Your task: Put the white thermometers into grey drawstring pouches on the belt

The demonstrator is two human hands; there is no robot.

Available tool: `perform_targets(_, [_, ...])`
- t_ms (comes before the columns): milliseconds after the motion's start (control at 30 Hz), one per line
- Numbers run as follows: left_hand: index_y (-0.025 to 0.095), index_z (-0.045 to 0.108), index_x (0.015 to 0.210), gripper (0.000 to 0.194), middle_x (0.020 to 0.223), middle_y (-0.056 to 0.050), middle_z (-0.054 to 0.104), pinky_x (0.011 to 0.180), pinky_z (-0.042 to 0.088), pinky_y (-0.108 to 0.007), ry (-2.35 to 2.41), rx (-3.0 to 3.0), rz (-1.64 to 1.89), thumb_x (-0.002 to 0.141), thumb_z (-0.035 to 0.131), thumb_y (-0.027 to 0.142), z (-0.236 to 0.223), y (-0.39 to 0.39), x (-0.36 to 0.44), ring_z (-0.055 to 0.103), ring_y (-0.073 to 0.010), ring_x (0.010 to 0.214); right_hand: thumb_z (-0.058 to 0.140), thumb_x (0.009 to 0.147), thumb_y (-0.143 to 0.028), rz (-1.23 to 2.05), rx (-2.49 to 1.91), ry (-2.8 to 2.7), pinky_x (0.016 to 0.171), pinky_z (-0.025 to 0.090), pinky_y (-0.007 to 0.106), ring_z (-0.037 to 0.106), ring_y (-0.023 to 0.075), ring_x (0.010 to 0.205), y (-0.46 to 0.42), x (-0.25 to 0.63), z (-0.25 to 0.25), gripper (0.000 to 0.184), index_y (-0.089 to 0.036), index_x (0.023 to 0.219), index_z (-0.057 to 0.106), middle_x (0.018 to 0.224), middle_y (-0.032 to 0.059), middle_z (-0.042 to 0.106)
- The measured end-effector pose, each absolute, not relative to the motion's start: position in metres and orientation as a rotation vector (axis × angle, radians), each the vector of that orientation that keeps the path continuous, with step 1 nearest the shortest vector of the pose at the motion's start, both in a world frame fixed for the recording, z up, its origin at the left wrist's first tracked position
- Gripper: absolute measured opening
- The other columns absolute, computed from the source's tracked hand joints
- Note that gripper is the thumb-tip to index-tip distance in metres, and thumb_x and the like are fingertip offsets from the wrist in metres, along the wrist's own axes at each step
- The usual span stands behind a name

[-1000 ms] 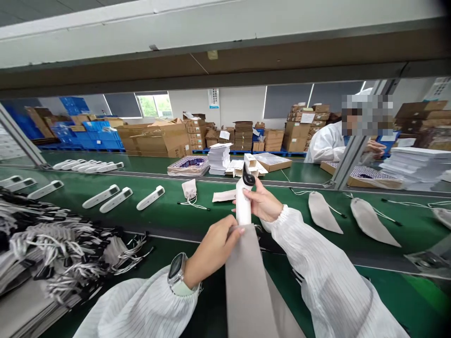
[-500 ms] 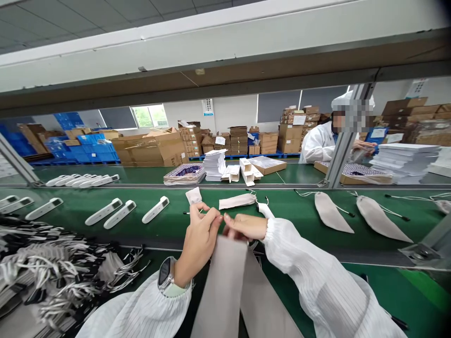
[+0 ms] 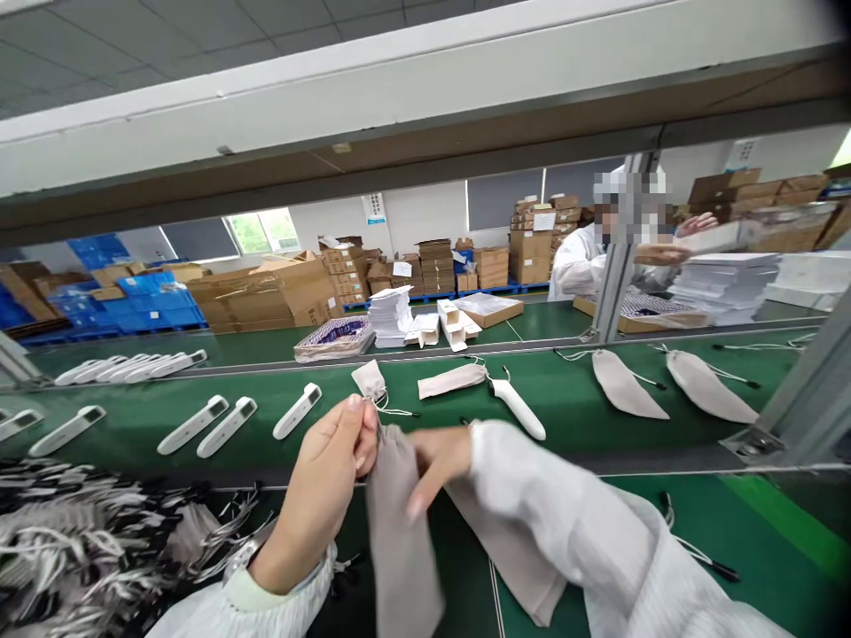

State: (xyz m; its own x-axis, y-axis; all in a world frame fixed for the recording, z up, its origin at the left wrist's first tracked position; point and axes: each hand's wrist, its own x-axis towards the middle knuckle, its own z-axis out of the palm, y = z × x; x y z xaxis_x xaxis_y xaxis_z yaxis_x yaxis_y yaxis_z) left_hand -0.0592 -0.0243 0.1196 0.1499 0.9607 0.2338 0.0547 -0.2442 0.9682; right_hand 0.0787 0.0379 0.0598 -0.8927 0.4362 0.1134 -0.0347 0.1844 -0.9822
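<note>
Drawstring pouch (image 3: pixel 402 540) is hanging lengthwise, neck up, left of the white handheld device (image 3: pixel 522 412), the left hand (image 3: pixel 325 474) pinching its gathered top, the right hand (image 3: pixel 442 461) holding thumb and fingers apart device-side, contact unclear.

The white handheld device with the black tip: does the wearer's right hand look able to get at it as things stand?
Probably yes: the device lies uncovered on the green belt, just beyond the right sleeve. The right hand is at the grey fabric pouch, though, and might have to leave it first.
</note>
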Motion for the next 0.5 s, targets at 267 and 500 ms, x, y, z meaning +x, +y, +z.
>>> perform_targets(267, [0.023, 0.040, 0.119, 0.033, 0.123, -0.006, 0.042, 0.092, 0.028, -0.040, 1.295, 2.482, 1.093, 0.087, 0.036, 0.032, 0.078, -0.026, -0.032, 0.033, -0.0237, 0.110, 0.054, 0.065, -0.032, 0.825, -1.094, -1.472, 0.088, 0.032, 0.040, 0.044, 0.0238, 0.101, 0.069, 0.124, 0.070, 0.039, -0.016, 0.099, 0.046, 0.105, 0.0107, 0.051])
perform_targets(500, [0.031, 0.038, 0.123, 0.040, 0.132, -0.005, 0.033, 0.090, 0.030, -0.049, 0.865, 2.807, 0.099, 0.084, 0.040, 0.040, 0.021, -0.037, -0.017, 0.028, -0.0310, 0.118, 0.053, 0.063, -0.030, -0.062, -2.394, -0.969, 0.075, 0.034, 0.048, 0.042, 0.0365, 0.101, 0.108, 0.279, 0.047, 0.045, -0.013, 0.104, 0.045, 0.103, 0.0207, 0.052])
